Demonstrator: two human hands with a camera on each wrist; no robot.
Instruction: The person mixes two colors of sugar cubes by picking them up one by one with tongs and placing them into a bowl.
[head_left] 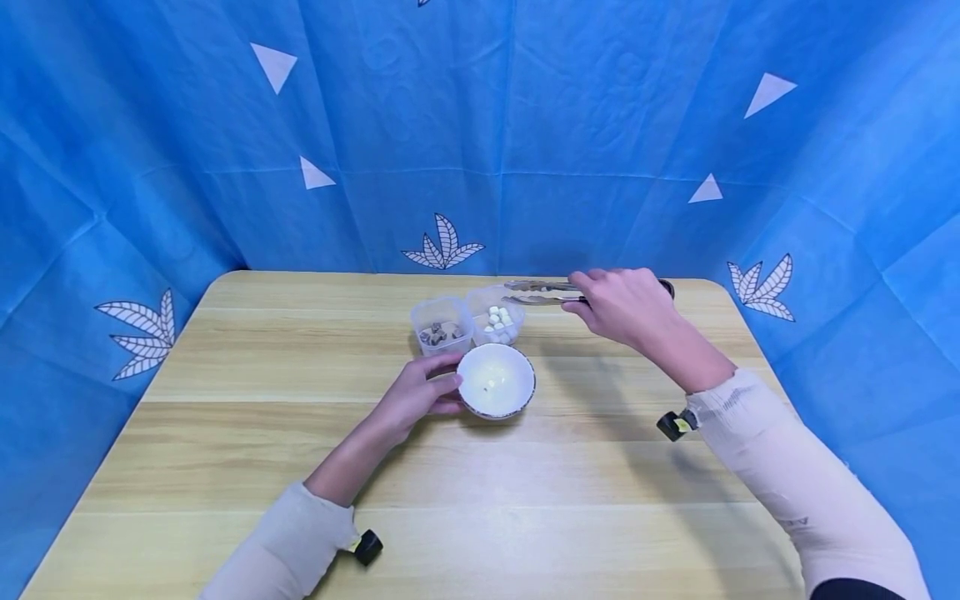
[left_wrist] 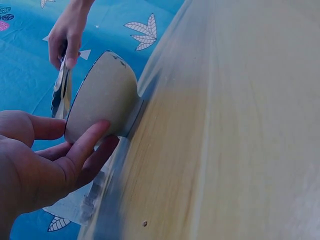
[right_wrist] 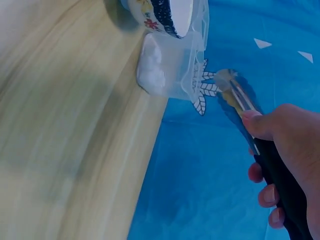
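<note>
My left hand [head_left: 417,392] grips a white bowl [head_left: 517,375] by its side, thumb near the rim and fingers against the outer wall. A small pale piece or two [head_left: 490,385] lies at the bottom of the bowl. In the right wrist view, the bowl's outside [right_wrist: 145,11] has a flower pattern and a dark blue band. My right hand [head_left: 626,304] holds metal tongs [head_left: 542,299] with black handles [right_wrist: 282,185]. Their tips are apart, at the right tub [head_left: 480,298] in the head view, and nothing shows between them.
Behind the bowl, two clear plastic tubs stand side by side. Small dark chunks [head_left: 437,335] lie in the left tub [head_left: 442,307]; white round pieces [head_left: 498,318] fill part of the right one. A blue curtain [head_left: 570,167] hangs behind the wooden table [head_left: 225,400].
</note>
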